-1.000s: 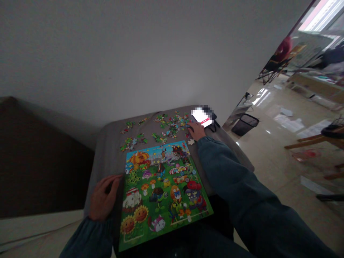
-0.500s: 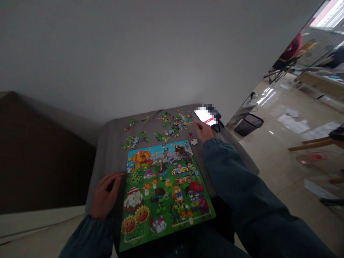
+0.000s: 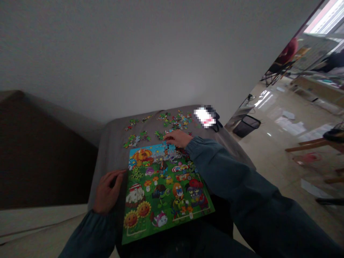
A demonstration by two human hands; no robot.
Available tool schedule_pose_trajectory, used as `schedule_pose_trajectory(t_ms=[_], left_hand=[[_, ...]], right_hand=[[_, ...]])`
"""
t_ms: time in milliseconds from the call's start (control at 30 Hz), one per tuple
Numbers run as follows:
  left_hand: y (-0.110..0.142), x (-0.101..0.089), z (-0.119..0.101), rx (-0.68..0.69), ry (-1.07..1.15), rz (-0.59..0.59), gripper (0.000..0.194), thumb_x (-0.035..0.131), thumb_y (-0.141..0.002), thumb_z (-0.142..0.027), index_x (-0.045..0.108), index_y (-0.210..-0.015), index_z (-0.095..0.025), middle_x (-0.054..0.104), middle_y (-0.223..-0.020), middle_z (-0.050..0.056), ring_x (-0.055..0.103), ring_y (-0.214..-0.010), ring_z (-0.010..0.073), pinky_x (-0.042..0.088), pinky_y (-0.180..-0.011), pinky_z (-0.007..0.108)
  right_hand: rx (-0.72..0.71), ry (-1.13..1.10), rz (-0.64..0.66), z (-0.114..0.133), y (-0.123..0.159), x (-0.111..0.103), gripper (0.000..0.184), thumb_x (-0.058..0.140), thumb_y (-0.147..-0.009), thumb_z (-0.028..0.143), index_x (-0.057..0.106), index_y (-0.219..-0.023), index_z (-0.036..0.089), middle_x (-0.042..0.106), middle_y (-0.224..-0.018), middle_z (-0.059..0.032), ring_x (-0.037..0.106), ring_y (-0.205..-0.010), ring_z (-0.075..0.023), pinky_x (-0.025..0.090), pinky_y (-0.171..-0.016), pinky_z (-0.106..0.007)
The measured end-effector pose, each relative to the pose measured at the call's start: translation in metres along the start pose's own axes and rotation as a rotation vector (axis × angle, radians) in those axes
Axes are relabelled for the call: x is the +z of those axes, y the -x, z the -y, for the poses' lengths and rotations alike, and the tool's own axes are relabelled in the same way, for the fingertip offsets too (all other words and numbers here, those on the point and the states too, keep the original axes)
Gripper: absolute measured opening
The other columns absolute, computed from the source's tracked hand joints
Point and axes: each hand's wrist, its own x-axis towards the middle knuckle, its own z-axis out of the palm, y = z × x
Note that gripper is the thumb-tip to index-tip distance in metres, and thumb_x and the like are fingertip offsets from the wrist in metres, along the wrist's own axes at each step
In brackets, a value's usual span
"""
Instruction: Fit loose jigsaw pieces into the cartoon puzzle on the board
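The jigsaw puzzle board [image 3: 161,193] lies on the grey cloth, its picture showing cartoon plants, sunflowers and zombies on green. My right hand [image 3: 177,138] is over the board's top edge, fingers pinched together and pointing left. At its fingertips a small bluish puzzle piece [image 3: 165,143] shows, partly hidden by the fingers. My left hand [image 3: 109,190] rests beside the board's left edge, fingers stretched out and thumb apart, holding nothing. Loose puzzle pieces [image 3: 181,120] lie heaped beyond the board, with another cluster [image 3: 135,139] at its upper left. My right forearm covers the board's upper right corner.
A lit phone [image 3: 204,117], partly blurred out, lies at the surface's back right with a dark strapped item beside it. The grey cloth surface [image 3: 111,150] meets a pale wall [image 3: 161,64]. A black mesh bin [image 3: 245,126] stands on the floor to the right.
My right hand has moved left and nearer, from beside the phone to the board's top edge. My left hand stays beside the board. The view has shifted slightly.
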Motion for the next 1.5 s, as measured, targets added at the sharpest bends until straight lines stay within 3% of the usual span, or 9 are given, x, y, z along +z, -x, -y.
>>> schedule_pose_trajectory(t_ms=[167, 400, 933, 1133, 1267, 1500], left_hand=[[0.001, -0.001, -0.002, 0.024, 0.017, -0.008, 0.045, 0.048, -0.088, -0.058, 0.075, -0.095, -0.023, 0.073, -0.102, 0.007, 0.064, -0.1, 0.025, 0.049, -0.095, 0.039], [0.001, 0.0, 0.001, 0.032, 0.052, -0.019, 0.043, 0.049, -0.088, -0.056, 0.076, -0.096, -0.023, 0.073, -0.102, 0.007, 0.064, -0.099, 0.0244, 0.049, -0.094, 0.038], [0.003, -0.001, -0.003, 0.028, 0.076, -0.034, 0.043, 0.049, -0.089, -0.054, 0.077, -0.096, -0.022, 0.073, -0.102, 0.008, 0.064, -0.1, 0.0241, 0.049, -0.094, 0.038], [0.003, 0.0, -0.002, 0.034, 0.081, -0.031, 0.043, 0.049, -0.089, -0.053, 0.076, -0.097, -0.022, 0.073, -0.102, 0.008, 0.064, -0.1, 0.0236, 0.049, -0.094, 0.037], [0.003, 0.0, -0.002, 0.025, 0.082, -0.044, 0.044, 0.049, -0.088, -0.055, 0.076, -0.096, -0.022, 0.073, -0.103, 0.008, 0.064, -0.1, 0.0241, 0.049, -0.093, 0.037], [0.003, 0.0, -0.002, 0.042, 0.078, -0.059, 0.044, 0.049, -0.088, -0.056, 0.076, -0.096, -0.022, 0.073, -0.101, 0.008, 0.064, -0.099, 0.0247, 0.05, -0.094, 0.038]], right_hand=[[-0.032, 0.047, 0.114, 0.002, -0.019, 0.006, 0.021, 0.065, -0.088, 0.012, 0.079, -0.1, 0.02, 0.078, -0.104, -0.0046, 0.071, -0.1, -0.0193, 0.05, -0.09, -0.027], [-0.015, 0.111, 0.176, -0.003, -0.03, 0.016, 0.022, 0.065, -0.087, 0.012, 0.08, -0.102, 0.02, 0.078, -0.105, -0.0054, 0.072, -0.099, -0.0197, 0.051, -0.088, -0.026], [0.056, 0.252, 0.154, 0.0, -0.03, 0.024, 0.019, 0.073, -0.084, 0.014, 0.076, -0.103, 0.016, 0.073, -0.1, -0.0072, 0.066, -0.091, -0.0174, 0.048, -0.083, -0.027], [0.165, 0.333, 0.078, -0.003, -0.028, 0.023, 0.033, 0.078, -0.083, 0.03, 0.071, -0.112, 0.018, 0.068, -0.107, -0.0097, 0.06, -0.104, -0.0235, 0.043, -0.097, -0.036], [0.298, 0.37, 0.028, -0.003, -0.024, 0.024, 0.045, 0.076, -0.084, 0.038, 0.066, -0.124, 0.022, 0.06, -0.124, -0.014, 0.051, -0.118, -0.0324, 0.041, -0.099, -0.046], [0.362, 0.377, 0.048, 0.003, -0.018, 0.024, 0.059, 0.07, -0.087, 0.046, 0.053, -0.139, 0.024, 0.051, -0.135, -0.0147, 0.046, -0.127, -0.0336, 0.04, -0.103, -0.046]])
